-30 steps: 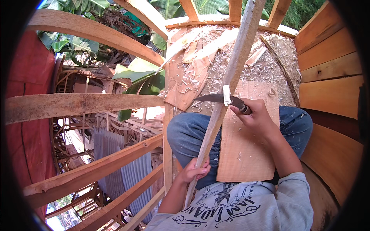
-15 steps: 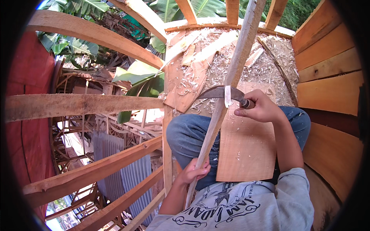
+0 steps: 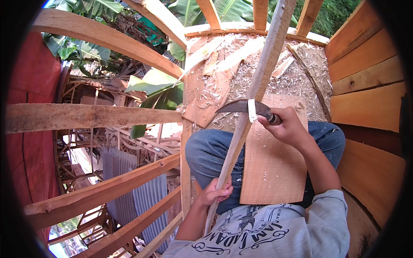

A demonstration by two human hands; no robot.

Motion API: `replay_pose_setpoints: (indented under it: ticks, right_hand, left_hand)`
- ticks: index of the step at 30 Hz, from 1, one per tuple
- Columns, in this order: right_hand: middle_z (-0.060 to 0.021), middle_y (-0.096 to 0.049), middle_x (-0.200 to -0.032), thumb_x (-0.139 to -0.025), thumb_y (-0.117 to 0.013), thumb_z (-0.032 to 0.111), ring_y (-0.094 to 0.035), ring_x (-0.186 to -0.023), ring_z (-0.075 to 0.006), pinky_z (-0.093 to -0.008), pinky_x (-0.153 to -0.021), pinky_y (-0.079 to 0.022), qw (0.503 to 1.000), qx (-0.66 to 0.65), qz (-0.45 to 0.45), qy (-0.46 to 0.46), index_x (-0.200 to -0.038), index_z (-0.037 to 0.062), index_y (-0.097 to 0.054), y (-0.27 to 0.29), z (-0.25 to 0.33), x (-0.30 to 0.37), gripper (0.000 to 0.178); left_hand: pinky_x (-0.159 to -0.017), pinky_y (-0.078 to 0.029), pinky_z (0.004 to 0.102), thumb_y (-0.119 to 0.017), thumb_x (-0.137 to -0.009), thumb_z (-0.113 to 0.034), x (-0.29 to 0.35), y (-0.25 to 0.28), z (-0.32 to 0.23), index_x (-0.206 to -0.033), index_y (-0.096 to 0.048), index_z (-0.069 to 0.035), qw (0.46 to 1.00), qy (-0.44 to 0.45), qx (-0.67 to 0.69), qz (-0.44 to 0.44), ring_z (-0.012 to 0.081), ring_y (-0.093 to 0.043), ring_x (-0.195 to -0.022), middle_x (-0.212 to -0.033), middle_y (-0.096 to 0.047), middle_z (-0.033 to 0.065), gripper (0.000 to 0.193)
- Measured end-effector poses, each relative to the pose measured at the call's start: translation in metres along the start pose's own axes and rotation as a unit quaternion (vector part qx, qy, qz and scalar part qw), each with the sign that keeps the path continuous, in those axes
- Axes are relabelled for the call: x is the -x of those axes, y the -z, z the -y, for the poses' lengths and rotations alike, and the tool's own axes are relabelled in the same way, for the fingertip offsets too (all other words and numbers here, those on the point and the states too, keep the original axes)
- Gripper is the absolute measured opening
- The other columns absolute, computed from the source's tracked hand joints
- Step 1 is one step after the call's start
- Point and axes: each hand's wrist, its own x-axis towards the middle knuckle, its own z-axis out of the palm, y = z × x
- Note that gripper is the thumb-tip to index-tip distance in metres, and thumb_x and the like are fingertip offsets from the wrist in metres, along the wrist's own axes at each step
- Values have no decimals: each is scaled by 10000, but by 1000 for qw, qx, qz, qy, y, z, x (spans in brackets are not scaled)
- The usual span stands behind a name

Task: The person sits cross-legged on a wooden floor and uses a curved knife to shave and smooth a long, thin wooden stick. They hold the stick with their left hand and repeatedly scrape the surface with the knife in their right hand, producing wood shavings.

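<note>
My left hand is closed round the lower part of a long wooden pole, which slants up and to the right across my lap. In my right hand is the dark handle of a curved knife. Its blade lies across the pole, tip toward the left. A pale wood shaving curls up at the blade where it meets the pole. Beneath the knife and my right forearm, a flat wooden board rests over my lap between my jeans-covered knees.
Loose shavings and offcuts cover the floor ahead. A thin dark stick lies at the right. Wooden rails run along my left, with corrugated sheets beyond them. A plank wall stands close on my right.
The knife and my right hand have shifted slightly down the pole toward me, and the shaving at the blade has moved with them. My left hand keeps its grip on the pole.
</note>
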Motion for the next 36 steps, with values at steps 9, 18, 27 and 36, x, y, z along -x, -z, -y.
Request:
replay_pose_setpoints:
  ticks: [9,18,27,36]
  right_hand:
    - [-5,-298,-469,-815,-706,220,-266,-469,-72,-294,-429,-239,976,-62,201,-62,-676,-5,-569,1,15,1,298]
    - [69,-395,-497,-787,-735,184,-365,-490,-15,-236,-435,-264,977,-106,164,-84,-692,2,-588,29,-7,-15,252]
    - [26,-329,-462,-826,-692,197,-305,-461,-46,-263,-419,-250,996,-70,30,-42,-793,-16,-650,-6,-4,-5,220]
    - [19,-362,-468,-833,-682,171,-315,-468,-50,-273,-420,-257,997,-37,-71,-16,-690,-19,-577,-4,-7,-6,260]
  left_hand:
    - [-401,-238,196,-609,-824,-197,2,0,3,-813,-366,-90,1000,2,17,-13,48,-332,-441,-569,-366,-18,266]
    - [-400,-232,194,-622,-814,-196,1,-2,-1,-811,-357,-91,1000,2,0,-8,47,-333,-441,-585,-374,-18,285]
    - [-407,-239,193,-626,-814,-195,1,2,-1,-803,-350,-95,1000,10,23,0,47,-331,-439,-587,-373,-14,293]
    - [-406,-233,196,-630,-811,-197,1,0,-2,-801,-360,-97,999,15,38,-1,48,-330,-444,-580,-371,-15,288]
